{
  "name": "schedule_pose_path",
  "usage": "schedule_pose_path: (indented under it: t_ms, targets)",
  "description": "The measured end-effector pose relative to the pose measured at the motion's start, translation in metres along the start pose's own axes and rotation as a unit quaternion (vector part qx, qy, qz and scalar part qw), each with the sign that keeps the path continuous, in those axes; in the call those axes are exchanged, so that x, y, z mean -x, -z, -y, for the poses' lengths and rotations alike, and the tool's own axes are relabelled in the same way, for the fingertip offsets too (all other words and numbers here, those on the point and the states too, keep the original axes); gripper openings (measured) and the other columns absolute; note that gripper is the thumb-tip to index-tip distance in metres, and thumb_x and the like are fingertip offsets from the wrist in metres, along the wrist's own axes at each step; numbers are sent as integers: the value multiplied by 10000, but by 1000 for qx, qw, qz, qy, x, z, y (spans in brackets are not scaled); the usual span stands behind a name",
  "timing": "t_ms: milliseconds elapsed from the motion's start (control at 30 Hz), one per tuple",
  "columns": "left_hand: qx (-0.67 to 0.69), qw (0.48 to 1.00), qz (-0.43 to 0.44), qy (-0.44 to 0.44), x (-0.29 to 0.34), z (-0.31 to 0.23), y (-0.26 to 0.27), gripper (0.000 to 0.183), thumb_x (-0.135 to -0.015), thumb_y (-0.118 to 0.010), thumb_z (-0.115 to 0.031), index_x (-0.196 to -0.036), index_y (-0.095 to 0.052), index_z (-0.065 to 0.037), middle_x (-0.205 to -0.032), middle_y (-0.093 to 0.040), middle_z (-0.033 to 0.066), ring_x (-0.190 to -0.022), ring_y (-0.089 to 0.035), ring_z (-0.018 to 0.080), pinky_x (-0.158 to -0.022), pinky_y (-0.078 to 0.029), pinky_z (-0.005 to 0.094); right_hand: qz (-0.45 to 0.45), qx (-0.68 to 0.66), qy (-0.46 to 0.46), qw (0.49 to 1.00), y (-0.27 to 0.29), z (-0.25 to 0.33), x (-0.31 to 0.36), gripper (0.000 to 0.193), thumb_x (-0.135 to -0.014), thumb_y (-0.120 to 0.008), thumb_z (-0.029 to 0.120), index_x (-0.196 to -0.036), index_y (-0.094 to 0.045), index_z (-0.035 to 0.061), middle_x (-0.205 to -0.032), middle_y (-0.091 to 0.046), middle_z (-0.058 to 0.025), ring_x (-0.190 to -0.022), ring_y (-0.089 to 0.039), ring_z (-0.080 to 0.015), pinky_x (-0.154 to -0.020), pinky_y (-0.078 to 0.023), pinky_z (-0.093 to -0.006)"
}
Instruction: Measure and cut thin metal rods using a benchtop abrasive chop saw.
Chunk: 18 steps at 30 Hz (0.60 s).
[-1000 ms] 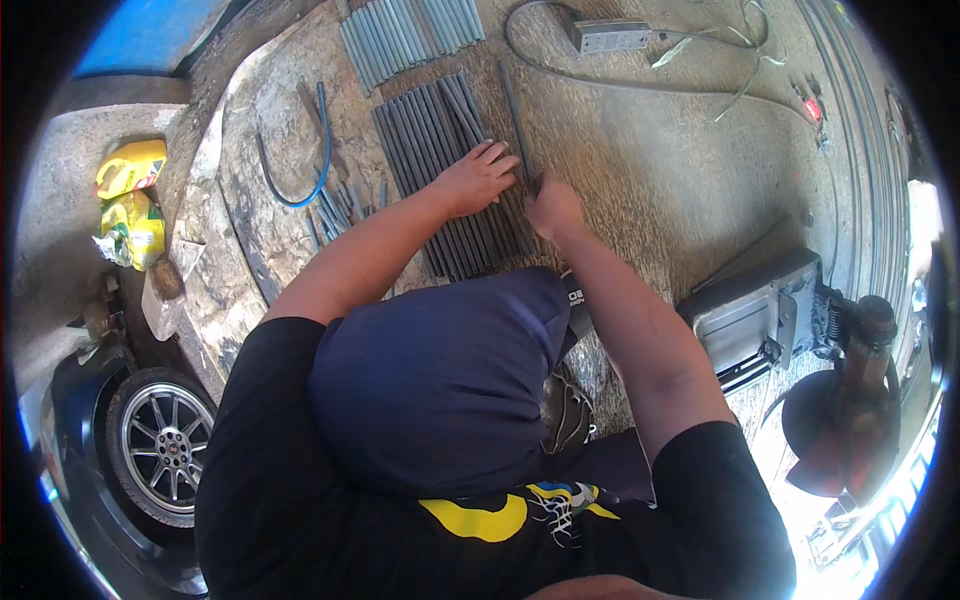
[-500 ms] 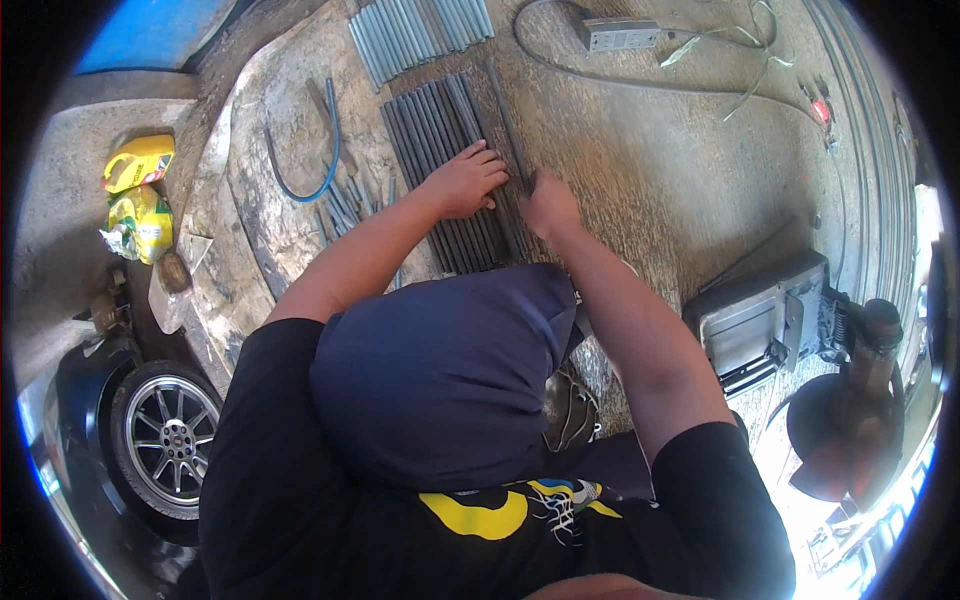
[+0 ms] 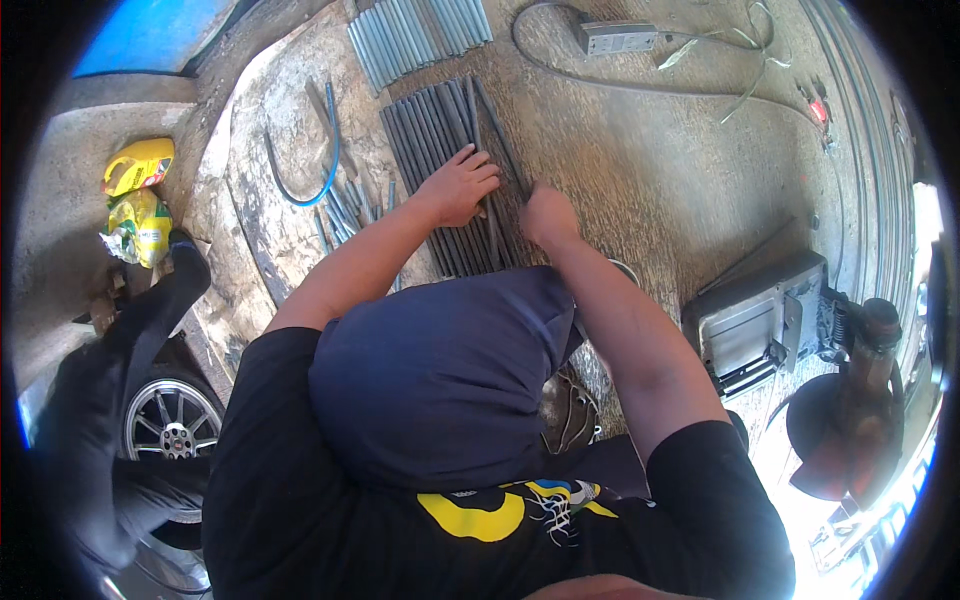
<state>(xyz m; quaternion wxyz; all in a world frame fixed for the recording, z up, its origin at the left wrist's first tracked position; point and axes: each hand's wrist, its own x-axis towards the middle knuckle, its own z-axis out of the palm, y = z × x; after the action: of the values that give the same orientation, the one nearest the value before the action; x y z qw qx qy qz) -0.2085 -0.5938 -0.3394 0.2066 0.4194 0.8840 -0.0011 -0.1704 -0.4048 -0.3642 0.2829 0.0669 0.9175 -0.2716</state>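
Note:
A row of dark metal rods (image 3: 425,125) lies side by side on the worn board in front of me. My left hand (image 3: 463,188) reaches over the row's right part, its fingers bent round one greyish rod (image 3: 473,108) that sits slightly askew from the others. Just right of the row, my right hand (image 3: 550,215) is closed on the lower part of another dark rod (image 3: 502,130), which slants up and left toward the row's far end. The fingertips of this hand are mostly hidden.
Shorter silvery rods (image 3: 420,38) lie beyond the row. Left are a blue bent hose (image 3: 331,165) and loose thin rods (image 3: 345,210). A cut-off machine (image 3: 765,325) stands right; a power strip (image 3: 618,40) lies far right. Another person's dark-clad leg (image 3: 150,310) is beside a car wheel (image 3: 172,425).
One rod under my left hand now lies askew from the row. My right hand has shifted slightly nearer me with its rod. Another person's leg has come in at the left.

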Motion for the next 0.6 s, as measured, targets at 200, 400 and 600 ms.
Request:
schedule_pose_path:
  t_ms: [200,400,600]
  targets:
    - [54,998,-22,15,9,-3,-5,728,-774,-742,-247,-1403,-414,-85,-1458,-401,87,-1431,-239,262,-1191,-147,482,-12,33,-27,999,20,-3,-6,304,-847,-596,142,-1122,-585,16,-1087,-666,-216,-1029,-650,-371,-869,-524,-447]
    - [-15,995,31,93,-10,-18,-8,781,-922,-546,-448,-1536,-160,-157,-1595,-159,83,-1470,-152,245,-1171,-134,509,-30,19,-67,997,33,-5,-9,312,-858,-599,167,-1134,-587,21,-1107,-663,-210,-1043,-648,-361,-866,-528,-445]
    - [-48,987,51,148,-14,-31,-14,681,-981,-383,-512,-1533,-183,-166,-1596,-152,86,-1476,-116,249,-1166,-127,523,-25,73,-70,995,42,-17,-15,314,-882,-563,135,-1173,-581,20,-1140,-650,-212,-1062,-644,-362,-877,-531,-436]
